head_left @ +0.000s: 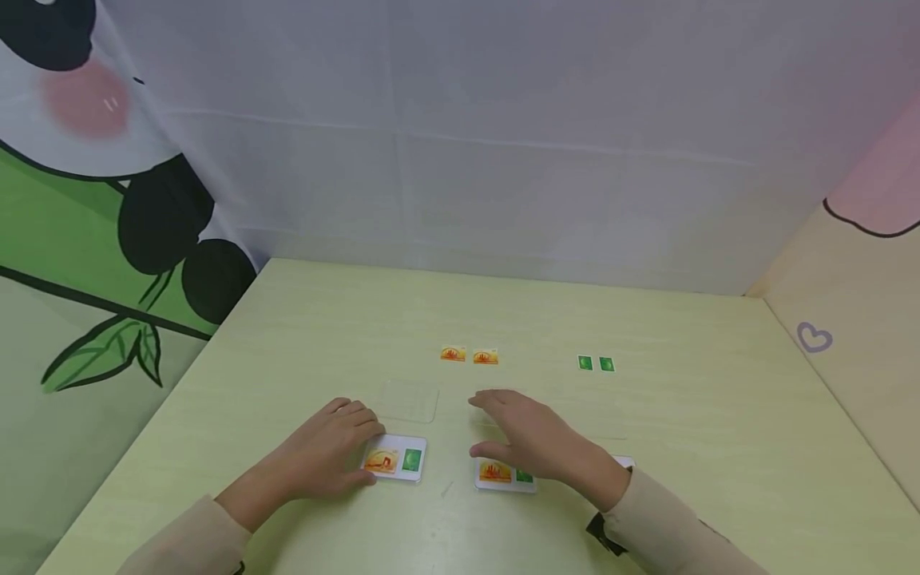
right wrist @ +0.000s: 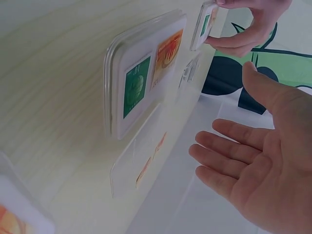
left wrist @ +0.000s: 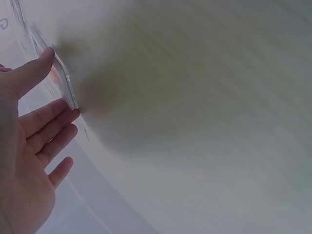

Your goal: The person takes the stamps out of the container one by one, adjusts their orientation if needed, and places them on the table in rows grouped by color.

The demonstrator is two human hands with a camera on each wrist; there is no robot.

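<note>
My left hand (head_left: 327, 449) grips the left end of a flat clear case (head_left: 401, 471) with a white insert bearing an orange stamp and a green stamp. In the left wrist view its thumb lies at one edge of the case and its fingertips at the opposite edge. My right hand (head_left: 528, 435) is held over a second such case (head_left: 505, 489), fingers extended and thumb spread, partly covering it in the head view. The right wrist view shows that hand apart from this case, with nothing in its palm.
Behind the cases lie clear plastic lids (head_left: 410, 401), two loose orange stamps (head_left: 485, 356) and two loose green stamps (head_left: 607, 364). A third case (head_left: 624, 461) is mostly hidden by the right forearm. A pale cloth wall (head_left: 503, 176) borders the table's back edge.
</note>
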